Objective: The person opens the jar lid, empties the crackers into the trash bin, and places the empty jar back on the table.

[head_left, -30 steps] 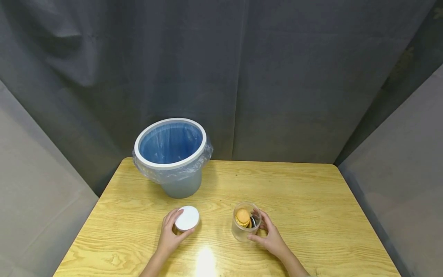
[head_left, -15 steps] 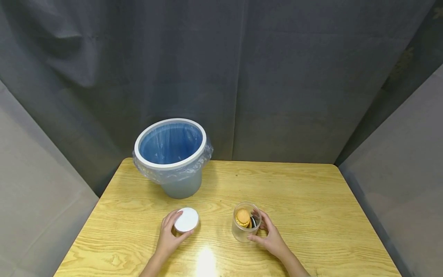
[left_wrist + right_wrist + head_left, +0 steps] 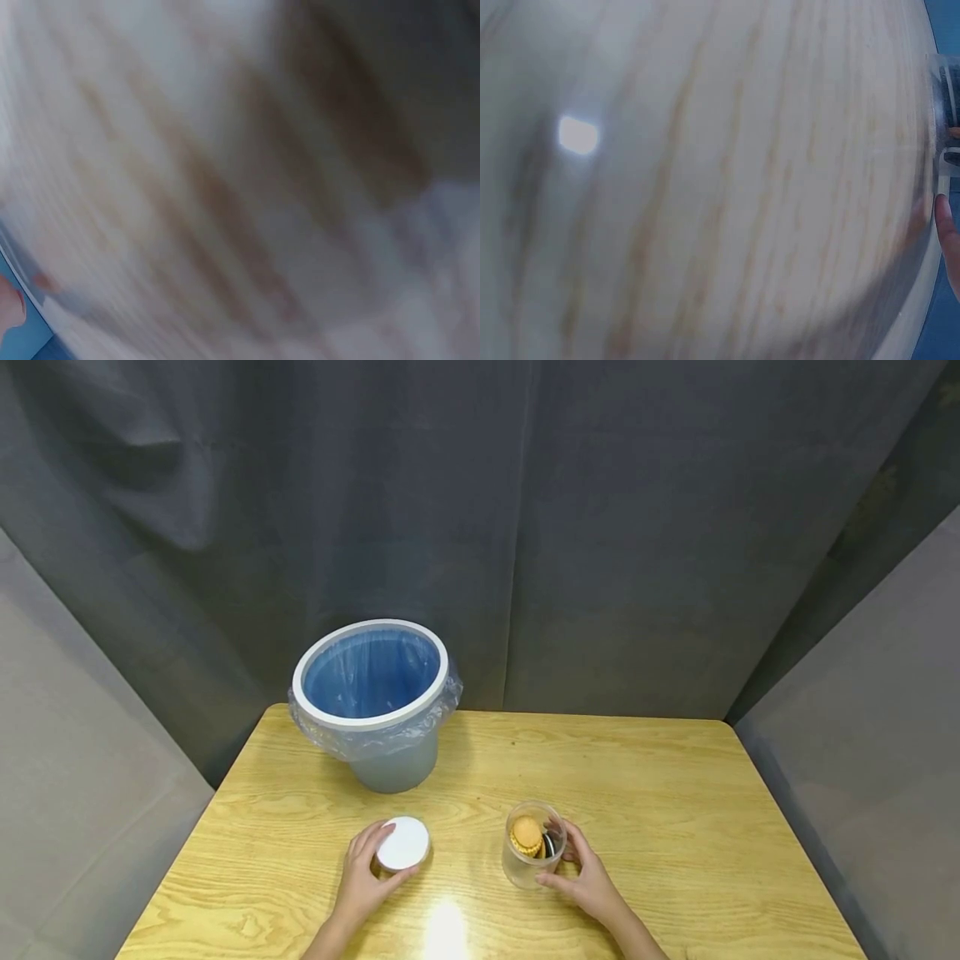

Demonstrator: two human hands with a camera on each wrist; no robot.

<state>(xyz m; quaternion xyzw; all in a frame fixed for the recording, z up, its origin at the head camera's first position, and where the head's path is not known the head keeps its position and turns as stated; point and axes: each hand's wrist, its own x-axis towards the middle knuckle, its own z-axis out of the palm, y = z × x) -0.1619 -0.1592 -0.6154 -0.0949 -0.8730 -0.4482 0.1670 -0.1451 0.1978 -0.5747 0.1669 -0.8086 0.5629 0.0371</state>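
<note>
In the head view my left hand (image 3: 362,881) pinches a round white lid (image 3: 405,843) by its edge, fingers at the far left side and thumb at the near right. To the right, a clear jar (image 3: 517,870) stands upright and uncovered on the table. My right hand (image 3: 591,883) grips the jar from its right side. Inside the jar lie a round orange-yellow cookie (image 3: 527,832) with a ridged edge and a black-and-white sandwich cookie (image 3: 550,845). At the right wrist view's edge show part of the jar (image 3: 940,97) and a finger (image 3: 949,244). The left wrist view catches only a fingertip (image 3: 9,307).
A blue-grey trash bin (image 3: 397,768) with a white rim and clear plastic liner stands at the table's back left, beyond the lid. The wood-grain table (image 3: 645,777) ends at a dark curtain (image 3: 615,568) behind and grey panels at both sides.
The lid has shifted slightly down in the view, toward the table's near side, with my left hand still holding it. My right hand and the jar stay in place.
</note>
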